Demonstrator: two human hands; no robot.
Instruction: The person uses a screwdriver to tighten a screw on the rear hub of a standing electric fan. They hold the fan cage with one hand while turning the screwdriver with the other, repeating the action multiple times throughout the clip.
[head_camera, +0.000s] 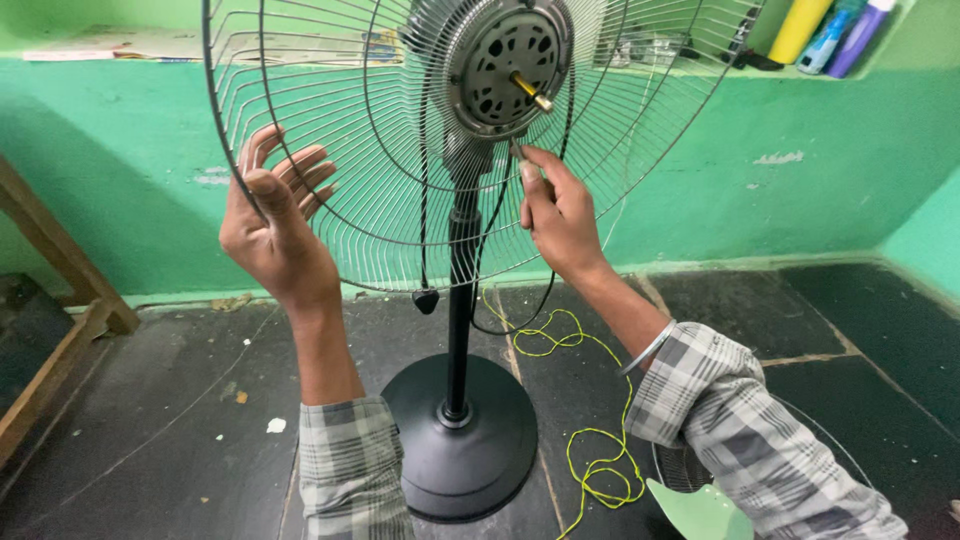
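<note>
Fan guard, the round wire cage at the back of a standing fan, is right between your two hands. Your left hand is spread wide, with the thumb hooked over the outer rim wire and the fingers resting on the thin wires, so it steadies the cage on that side. Your right hand is pinched shut on a thin tool, maybe a small screwdriver, though you cannot tell its kind for sure, and its tip sits just under the motor at the middle of the cage. A brass shaft sticks out of the motor just above your right hand, and no blades are on it. It looks like you are working on a screw or clip that holds the cage to the motor. The next move seems to call for a firm left hand, so the cage does not wobble, and a small, careful turn with the right. Below your hands the black pole goes down to a round black base on the dark floor. A yellow-green cord curls on the floor under your right arm, beside a pale green blade. Behind the cage stands a green wall.
</note>
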